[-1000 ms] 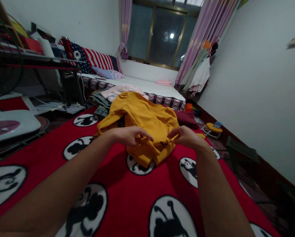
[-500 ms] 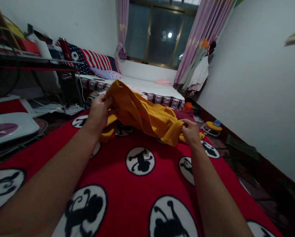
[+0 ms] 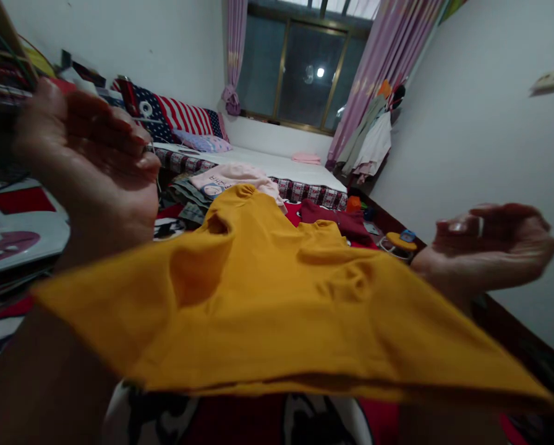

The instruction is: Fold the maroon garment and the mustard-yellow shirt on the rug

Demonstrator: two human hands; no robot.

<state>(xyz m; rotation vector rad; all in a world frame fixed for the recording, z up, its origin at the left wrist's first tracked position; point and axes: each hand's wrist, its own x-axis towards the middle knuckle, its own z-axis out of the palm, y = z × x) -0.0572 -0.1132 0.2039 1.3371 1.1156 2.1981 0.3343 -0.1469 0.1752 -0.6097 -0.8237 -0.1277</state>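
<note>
A mustard-yellow long shirt (image 3: 277, 315) is spread wide in front of me, its near hem stretched out above the red blanket (image 3: 240, 420) and blurred by motion. Folds and a shadowed hollow show on its left side. My left hand (image 3: 101, 148) is raised at the upper left, palm up, fingers loosely bent and holding nothing. Off the shirt's right side, my right hand (image 3: 490, 241) is also lifted, its fingers loosely curled with no cloth in them. The shirt hides parts of both forearms.
Beyond the shirt lie a pale pink printed garment (image 3: 240, 176), dark folded clothes (image 3: 188, 198) and a maroon garment (image 3: 337, 219). A bed (image 3: 268, 164) stands under the window. A yellow stool (image 3: 400, 241) is at the right, a cluttered desk at the left.
Both hands have let go of the shirt and moved up and apart. The shirt has come towards me and spread out, uncovering the clothes behind it.
</note>
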